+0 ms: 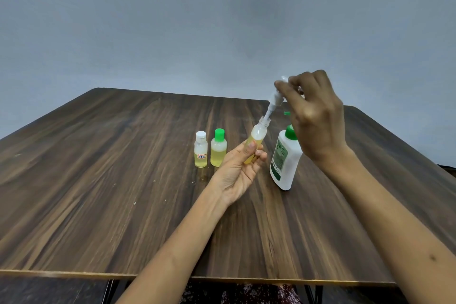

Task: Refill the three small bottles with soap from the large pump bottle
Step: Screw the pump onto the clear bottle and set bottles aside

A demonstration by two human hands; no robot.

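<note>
A dark wood-grain table [98,180] stood against a plain grey wall [172,20]. The left hand [237,170] gripped an open spray bottle [255,142]; the right hand [315,116] pinched its sprayer head [275,97].

A small open bottle [256,142] w/ yellow soap is held tilted by the left hand [238,170]; a white spray cap [275,96] is pinched above its neck by the right hand [314,116].

White-capped small bottle [200,149] bears a handwritten tag (characters illegible); pump bottle [283,163] print unreadable

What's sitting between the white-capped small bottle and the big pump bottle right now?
In the head view, the green-capped small bottle stands there, then the left hand holding the open third bottle.
</note>
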